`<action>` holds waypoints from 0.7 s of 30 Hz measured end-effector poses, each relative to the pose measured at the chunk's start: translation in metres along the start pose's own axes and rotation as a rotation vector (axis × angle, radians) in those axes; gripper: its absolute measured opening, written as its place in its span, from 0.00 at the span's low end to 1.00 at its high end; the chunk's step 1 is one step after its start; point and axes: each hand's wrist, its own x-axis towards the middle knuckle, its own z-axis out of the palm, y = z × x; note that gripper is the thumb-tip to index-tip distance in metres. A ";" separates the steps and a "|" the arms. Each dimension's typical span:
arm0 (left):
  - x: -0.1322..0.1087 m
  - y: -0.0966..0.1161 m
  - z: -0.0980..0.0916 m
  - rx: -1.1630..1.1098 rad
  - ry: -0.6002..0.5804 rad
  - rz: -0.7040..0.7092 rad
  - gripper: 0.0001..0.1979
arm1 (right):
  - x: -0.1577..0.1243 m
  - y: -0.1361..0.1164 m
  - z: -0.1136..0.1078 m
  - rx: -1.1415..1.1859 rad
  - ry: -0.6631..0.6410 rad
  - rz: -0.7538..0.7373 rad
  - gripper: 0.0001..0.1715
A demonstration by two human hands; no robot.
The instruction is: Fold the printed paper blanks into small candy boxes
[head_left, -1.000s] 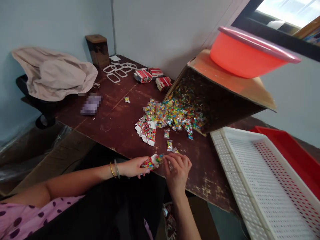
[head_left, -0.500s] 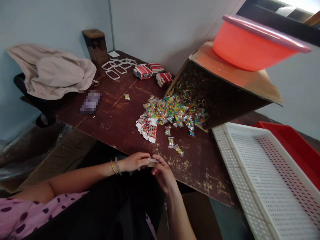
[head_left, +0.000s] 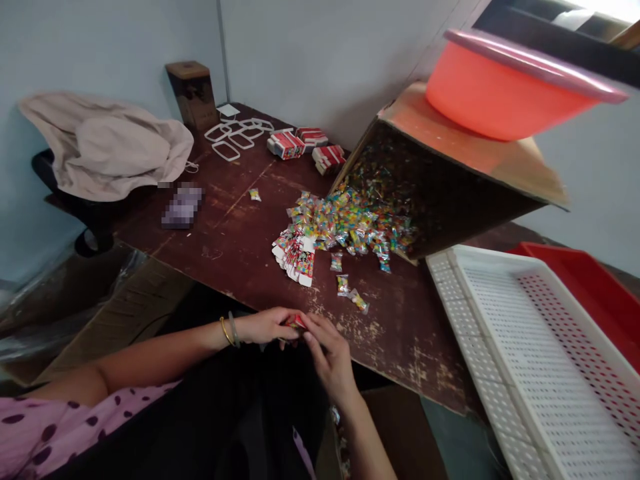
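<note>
Presently, the left hand (head_left: 267,325) is closed on a small box (head_left: 296,323) at the near edge of the surface (head_left: 235,267); the right hand (head_left: 330,347), half curled, touches its end, grip uncertain; the candy packet held there one second ago is out of sight, which suggests it is now inside

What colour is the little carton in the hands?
The little carton looks mainly red where it shows, in the head view.
</note>
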 end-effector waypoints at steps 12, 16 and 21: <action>0.011 -0.021 -0.005 -0.053 -0.012 -0.166 0.28 | -0.058 0.036 -0.101 -0.398 -0.225 0.313 0.16; 0.000 -0.014 -0.019 -0.108 0.166 -0.163 0.22 | 0.042 0.066 -0.035 -0.473 -0.054 0.001 0.28; -0.015 -0.007 -0.025 -0.177 0.173 -0.166 0.23 | 0.127 0.085 -0.007 -0.540 -0.064 -0.202 0.14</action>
